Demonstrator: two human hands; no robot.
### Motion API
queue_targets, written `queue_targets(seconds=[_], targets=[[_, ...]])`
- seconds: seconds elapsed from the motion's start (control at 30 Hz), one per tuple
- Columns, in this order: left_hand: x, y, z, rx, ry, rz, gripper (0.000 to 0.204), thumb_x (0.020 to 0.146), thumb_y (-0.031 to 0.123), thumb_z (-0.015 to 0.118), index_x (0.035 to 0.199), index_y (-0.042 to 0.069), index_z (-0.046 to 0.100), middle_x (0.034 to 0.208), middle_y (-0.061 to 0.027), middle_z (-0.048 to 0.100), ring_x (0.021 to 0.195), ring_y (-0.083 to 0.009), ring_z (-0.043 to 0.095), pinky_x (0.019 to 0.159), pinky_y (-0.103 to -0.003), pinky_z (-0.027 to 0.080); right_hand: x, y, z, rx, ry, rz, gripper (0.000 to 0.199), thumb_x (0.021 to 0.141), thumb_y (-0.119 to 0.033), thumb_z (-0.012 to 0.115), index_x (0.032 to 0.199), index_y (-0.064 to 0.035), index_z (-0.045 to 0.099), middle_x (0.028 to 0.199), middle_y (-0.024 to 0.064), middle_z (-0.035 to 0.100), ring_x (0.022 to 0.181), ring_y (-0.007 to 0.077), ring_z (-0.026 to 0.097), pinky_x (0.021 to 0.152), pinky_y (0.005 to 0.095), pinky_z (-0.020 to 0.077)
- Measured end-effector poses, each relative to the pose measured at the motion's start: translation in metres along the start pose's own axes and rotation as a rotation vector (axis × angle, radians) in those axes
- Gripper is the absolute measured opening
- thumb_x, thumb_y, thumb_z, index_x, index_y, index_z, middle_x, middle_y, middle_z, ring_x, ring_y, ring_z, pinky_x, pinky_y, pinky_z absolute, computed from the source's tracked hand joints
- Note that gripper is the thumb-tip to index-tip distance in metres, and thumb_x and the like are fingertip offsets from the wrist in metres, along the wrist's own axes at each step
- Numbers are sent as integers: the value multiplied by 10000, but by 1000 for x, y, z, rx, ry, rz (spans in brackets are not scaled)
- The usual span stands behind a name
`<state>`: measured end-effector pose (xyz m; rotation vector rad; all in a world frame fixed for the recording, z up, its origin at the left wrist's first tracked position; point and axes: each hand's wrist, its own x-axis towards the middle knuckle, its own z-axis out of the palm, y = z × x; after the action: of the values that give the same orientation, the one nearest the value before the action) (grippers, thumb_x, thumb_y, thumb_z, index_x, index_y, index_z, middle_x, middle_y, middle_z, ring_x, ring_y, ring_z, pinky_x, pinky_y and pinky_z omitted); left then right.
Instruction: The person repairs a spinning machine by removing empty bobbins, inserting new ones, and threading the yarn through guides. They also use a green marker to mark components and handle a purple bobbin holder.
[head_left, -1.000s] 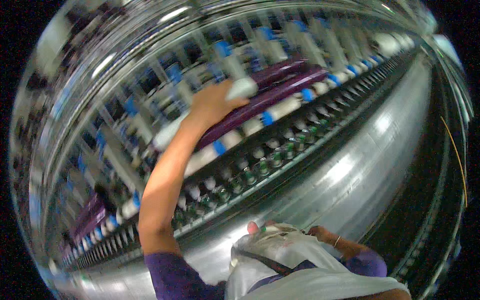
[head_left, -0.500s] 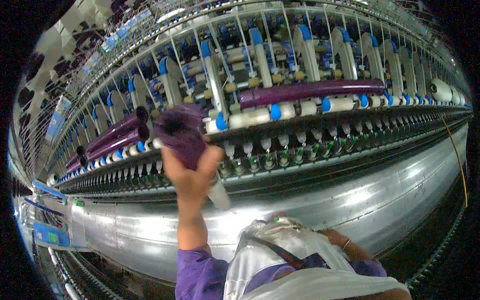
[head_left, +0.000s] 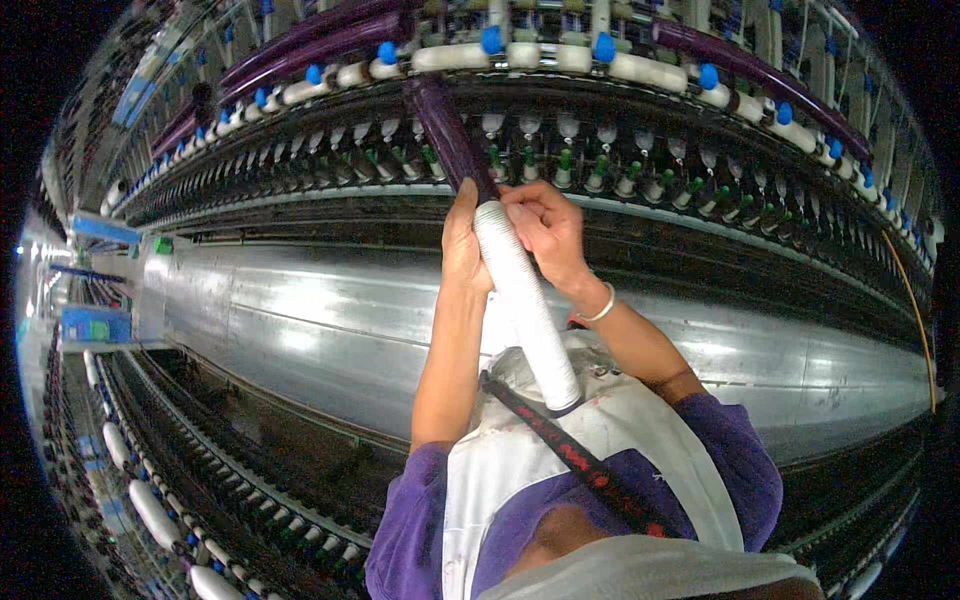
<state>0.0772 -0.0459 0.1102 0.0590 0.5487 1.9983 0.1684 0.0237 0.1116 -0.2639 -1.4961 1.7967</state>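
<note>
A long bobbin (head_left: 522, 300) slants across the middle, its upper part a bare dark purple tube and its lower part wound with ribbed white roving. Its lower end reaches the white apron (head_left: 690, 450) at my chest; its upper end points at the spinning frame. My left hand (head_left: 465, 245) is wrapped around it from the left, near where purple meets white. From the right, my right hand (head_left: 548, 232) has its fingers curled and pinched against the top of the white winding. Whatever lies between those fingertips is too small to make out.
Beyond my hands runs the spinning frame with a row of white rollers (head_left: 555, 58) and blue caps. Purple tubes (head_left: 315, 55) lie on it at left, and another purple tube (head_left: 760, 85) at right. Green-based spindles (head_left: 600, 172) line up below. A second machine (head_left: 150, 510) stands at lower left.
My left hand has brought the bobbin down from the machine toward my chest. My right hand has risen from beside my waist to the bobbin. The view has tilted down.
</note>
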Motion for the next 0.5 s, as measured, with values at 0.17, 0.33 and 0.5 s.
queue_targets(seconds=[0.17, 0.33, 0.5], targets=[[-42, 32, -37, 100, 122, 215, 305, 939, 321, 566, 1081, 50, 559, 854, -67, 626, 698, -155, 613, 596, -294, 544, -26, 33, 44, -54, -52, -5, 104, 883, -47, 559, 949, 8, 617, 753, 32, 654, 628, 45, 555, 543, 217, 439], [-81, 31, -55, 236, 68, 218, 361, 942, 292, 552, 1200, 48, 491, 938, -98, 623, 729, -179, 607, 596, -293, 535, -112, 17, 29, 293, -150, 332, 143, 912, -125, 584, 977, 0, 609, 849, -2, 618, 742, 46, 540, 628, 208, 444], [-164, -35, -54, 427, 437, 117, 349, 868, 129, 613, 1165, 33, 456, 920, -111, 590, 757, -196, 594, 681, -307, 513, -181, 12, 6, 548, -158, 636, 111, 897, -69, 585, 989, -28, 631, 765, 3, 591, 578, 31, 455, 497, 189, 333]])
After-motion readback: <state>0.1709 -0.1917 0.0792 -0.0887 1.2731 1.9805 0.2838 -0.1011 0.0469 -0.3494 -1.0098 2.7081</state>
